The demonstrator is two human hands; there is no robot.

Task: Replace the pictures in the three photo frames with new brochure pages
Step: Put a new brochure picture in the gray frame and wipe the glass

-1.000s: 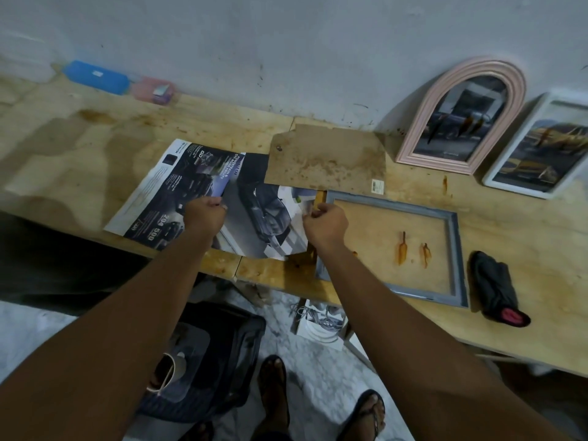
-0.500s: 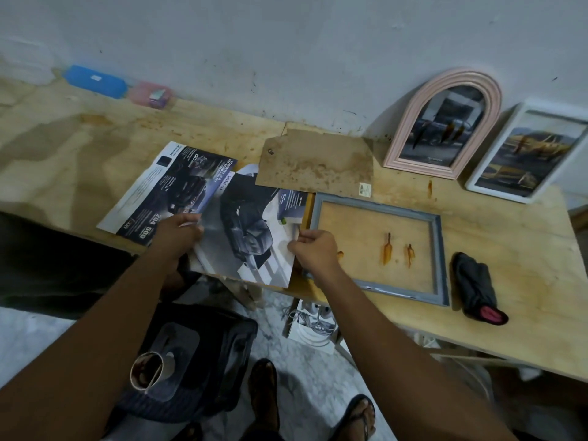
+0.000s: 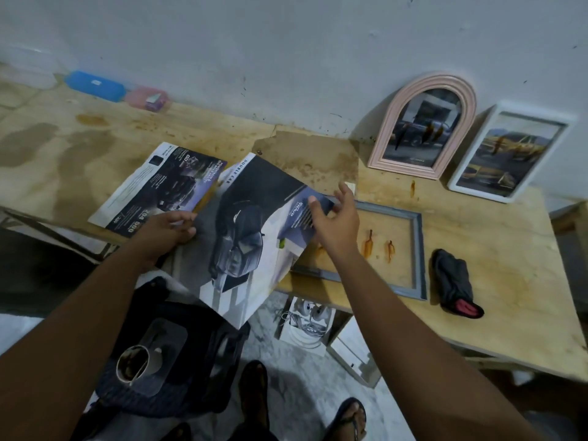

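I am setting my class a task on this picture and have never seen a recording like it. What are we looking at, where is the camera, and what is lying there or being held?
There is no machine here. A person works with bare hands, and the one camera sits on their head, looking forward and down, so both arms reach in from below. The left hand pinches a loose page showing a dark car, held over the near edge of the table. The right hand is open, fingers spread, at the page's far corner; whether it touches is unclear. On the table lie a brochure, a brown backing board, an empty grey frame and, beside it, a dark cloth. A pink frame and a white frame lean on the wall, each holding a picture.
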